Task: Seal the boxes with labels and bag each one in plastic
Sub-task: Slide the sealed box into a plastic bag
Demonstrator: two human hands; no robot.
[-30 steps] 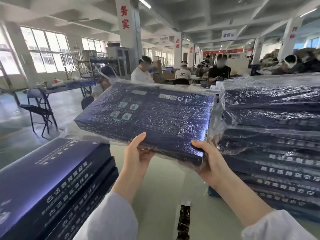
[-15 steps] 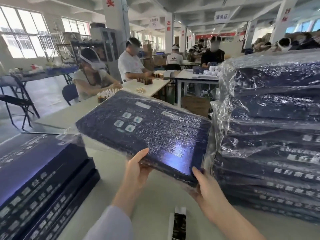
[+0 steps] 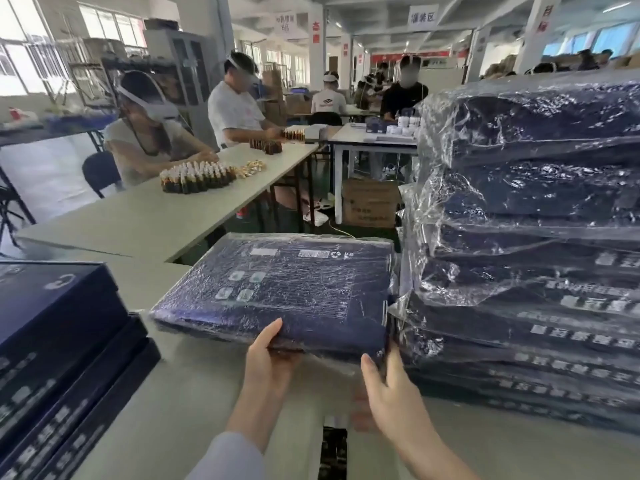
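We see a flat dark-blue box [image 3: 294, 292] wrapped in clear plastic, back face up, lying nearly level just beside the tall stack of bagged boxes [image 3: 533, 244].

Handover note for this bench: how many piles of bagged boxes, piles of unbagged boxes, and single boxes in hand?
Bagged pile, on the right: 1
Unbagged pile, on the left: 1
Bagged box gripped by left hand: 1
Total: 3

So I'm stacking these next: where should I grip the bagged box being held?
Take the bagged box by its near long edge, from your side, as the left hand and right hand do now. It is flat and wide, and the stack of bagged boxes blocks its right.
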